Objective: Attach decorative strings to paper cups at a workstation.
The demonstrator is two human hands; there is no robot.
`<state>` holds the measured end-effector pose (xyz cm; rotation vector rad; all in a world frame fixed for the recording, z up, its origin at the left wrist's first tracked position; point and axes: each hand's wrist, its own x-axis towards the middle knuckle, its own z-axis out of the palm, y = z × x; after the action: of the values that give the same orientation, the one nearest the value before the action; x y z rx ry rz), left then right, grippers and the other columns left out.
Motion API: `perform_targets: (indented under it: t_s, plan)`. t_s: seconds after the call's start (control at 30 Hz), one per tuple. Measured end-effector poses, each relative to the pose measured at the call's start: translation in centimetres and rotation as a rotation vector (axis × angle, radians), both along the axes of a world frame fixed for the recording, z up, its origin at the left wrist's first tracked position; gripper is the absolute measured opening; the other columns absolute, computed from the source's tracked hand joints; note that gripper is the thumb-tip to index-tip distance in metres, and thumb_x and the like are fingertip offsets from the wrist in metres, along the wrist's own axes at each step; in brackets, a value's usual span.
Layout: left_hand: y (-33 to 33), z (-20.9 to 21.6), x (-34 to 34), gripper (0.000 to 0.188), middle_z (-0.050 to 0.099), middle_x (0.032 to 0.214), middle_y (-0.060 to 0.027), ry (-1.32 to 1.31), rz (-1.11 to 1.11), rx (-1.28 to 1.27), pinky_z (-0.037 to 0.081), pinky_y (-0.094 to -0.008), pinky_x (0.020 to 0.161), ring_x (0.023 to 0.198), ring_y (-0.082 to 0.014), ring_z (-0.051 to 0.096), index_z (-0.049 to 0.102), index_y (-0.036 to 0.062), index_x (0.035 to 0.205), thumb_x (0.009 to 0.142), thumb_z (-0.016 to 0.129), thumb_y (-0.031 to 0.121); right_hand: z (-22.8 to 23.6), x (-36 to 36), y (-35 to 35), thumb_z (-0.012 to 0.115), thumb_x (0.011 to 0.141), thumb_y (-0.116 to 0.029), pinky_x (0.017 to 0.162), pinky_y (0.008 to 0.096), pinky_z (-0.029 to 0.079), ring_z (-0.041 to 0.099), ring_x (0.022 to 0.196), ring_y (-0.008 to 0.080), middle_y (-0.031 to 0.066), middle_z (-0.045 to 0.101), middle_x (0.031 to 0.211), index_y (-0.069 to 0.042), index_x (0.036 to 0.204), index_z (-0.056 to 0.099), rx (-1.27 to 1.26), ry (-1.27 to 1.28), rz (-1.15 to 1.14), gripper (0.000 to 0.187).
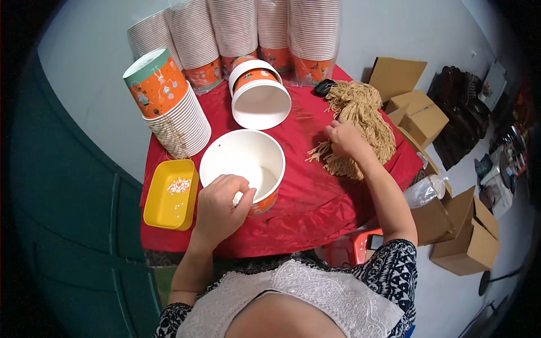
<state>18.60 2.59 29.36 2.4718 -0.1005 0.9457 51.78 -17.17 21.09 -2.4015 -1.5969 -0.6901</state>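
Note:
A round paper tub (pixel 270 158), white inside and orange outside, stands upright in front of me with its mouth up. One small dark hole shows near its rim. My left hand (pixel 221 207) is closed over the tub's near left rim, thumb and fingers drawn together; what they pinch is too small to make out. To the right, my right hand (pixel 345 138) is closed at the left edge of a heap of tan cords (pixel 369 121), its fingertips gripping among the strands. Beside the tub, a yellow plastic tray (pixel 153 207) holds small white and orange pellets (pixel 180 185).
Two tubs (pixel 262 107) lie on their sides behind. A leaning tub stack (pixel 183 127) has cords draped on it. Tall bagged stacks (pixel 236 28) line the wall. A black object (pixel 323 87) lies by the cords. Cardboard boxes (pixel 468 242) stand right of the red-covered table (pixel 304 208).

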Motion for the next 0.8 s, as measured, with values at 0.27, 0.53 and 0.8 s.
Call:
perform_targets:
  t_s: [0.27, 0.53, 0.8]
  plan:
    - [0.1, -0.2, 0.0, 0.01, 0.065, 0.076, -0.0123, 0.01, 0.011, 0.003, 0.05, -0.0395, 0.062, 0.072, -0.0315, 0.064, 0.06, 0.0029, 0.077, 0.079, 0.069, 0.006, 2.3, -1.6, 2.0, 0.06, 0.087, -0.017, 0.073, 0.048, 0.051, 0.065, 0.081, 0.0396, 0.0231, 0.066, 0.083, -0.001, 0.092, 0.06, 0.17, 0.407, -0.143, 0.018]
    - [-0.1, -0.2, 0.1, 0.01, 0.065, 0.075, -0.0125, 0.006, 0.02, 0.016, 0.05, -0.0401, 0.062, 0.071, -0.0317, 0.064, 0.06, 0.003, 0.078, 0.08, 0.069, 0.007, 6.1, -5.3, 2.0, 0.057, 0.092, -0.004, 0.073, 0.0292, 0.052, 0.062, 0.081, 0.0131, 0.0064, 0.065, 0.091, 0.001, 0.107, 0.059, 0.311, 0.872, 0.155, 0.016]
    - [0.0, -0.2, -0.1, 0.009, 0.065, 0.075, -0.0128, 0.014, 0.018, 0.011, 0.05, -0.0404, 0.062, 0.071, -0.0319, 0.064, 0.06, 0.0028, 0.077, 0.08, 0.069, 0.007, 6.9, -7.5, -0.8, 0.06, 0.094, -0.01, 0.078, 0.026, 0.052, 0.063, 0.086, 0.011, 0.0051, 0.068, 0.1, 0.002, 0.11, 0.064, 0.401, 1.006, 0.376, 0.021]
